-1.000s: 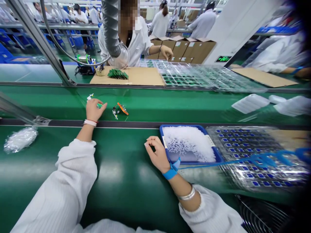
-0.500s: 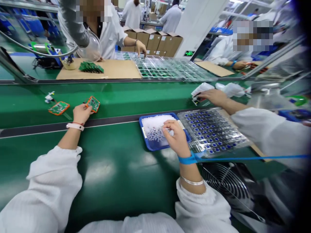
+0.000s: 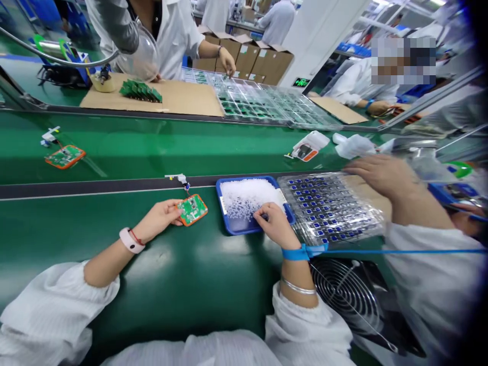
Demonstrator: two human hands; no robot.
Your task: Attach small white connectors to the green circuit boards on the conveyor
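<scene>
My left hand (image 3: 160, 218) pinches the edge of a small green circuit board with an orange rim (image 3: 193, 209), held just above the green bench; a short wire with a white connector (image 3: 179, 178) trails from it. My right hand (image 3: 275, 224) is curled, fingertips reaching into a blue tray (image 3: 226, 219) filled with small white parts. What its fingers hold is hidden. A blue wrist strap with a cord (image 3: 305, 251) sits on my right wrist.
A second orange-rimmed board (image 3: 64, 156) lies on the conveyor at far left. A clear blister tray of blue parts (image 3: 328, 208) lies right of the blue tray, under a neighbour's hand (image 3: 375, 173). A fan grille (image 3: 351, 295) sits below. A person across works at trays.
My left hand has carried the circuit board from the conveyor onto the near bench. My right hand stays at the blue tray. The neighbour's hand moved from the white item to the blister tray.
</scene>
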